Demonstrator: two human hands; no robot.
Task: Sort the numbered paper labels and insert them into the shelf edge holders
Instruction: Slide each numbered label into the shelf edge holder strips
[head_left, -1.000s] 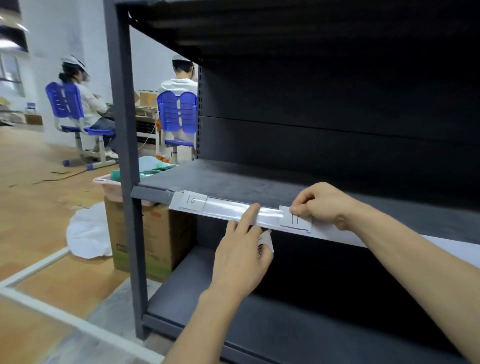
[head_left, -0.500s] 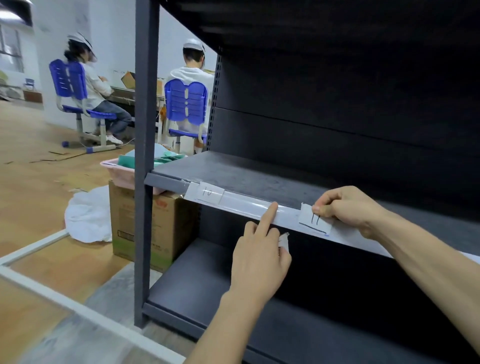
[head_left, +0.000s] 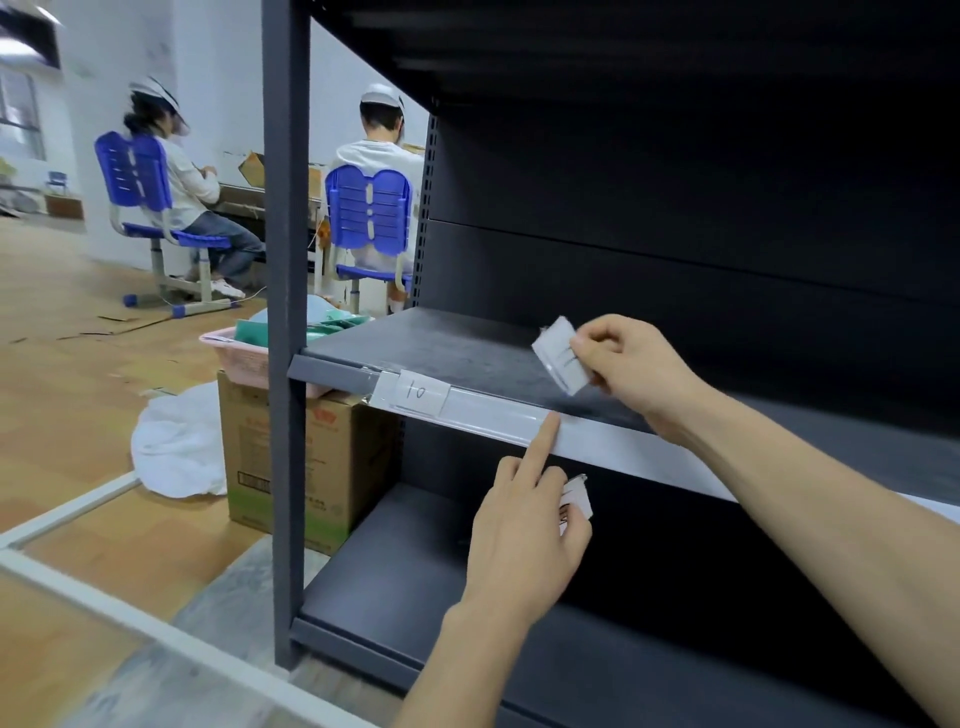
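Note:
A clear label holder strip (head_left: 498, 418) runs along the front edge of the dark middle shelf (head_left: 467, 353). A paper label marked 10 (head_left: 415, 392) sits in it near the left end. My right hand (head_left: 628, 364) pinches the paper label marked 11 (head_left: 560, 358), lifted above the shelf and clear of the strip. My left hand (head_left: 524, 530) presses its index fingertip on the strip and grips several spare paper labels (head_left: 574, 501) in its curled fingers.
The shelf's grey upright post (head_left: 283, 332) stands at left. Behind it a pink tray (head_left: 239, 358) rests on a cardboard box (head_left: 280, 462), with a white bag (head_left: 176, 447) on the wooden floor. Two people sit on blue chairs (head_left: 371, 213) at the back.
My right hand has pulled the label marked 11 out of the strip and raised it above the shelf. The left index finger stays on the strip. The view has shifted left.

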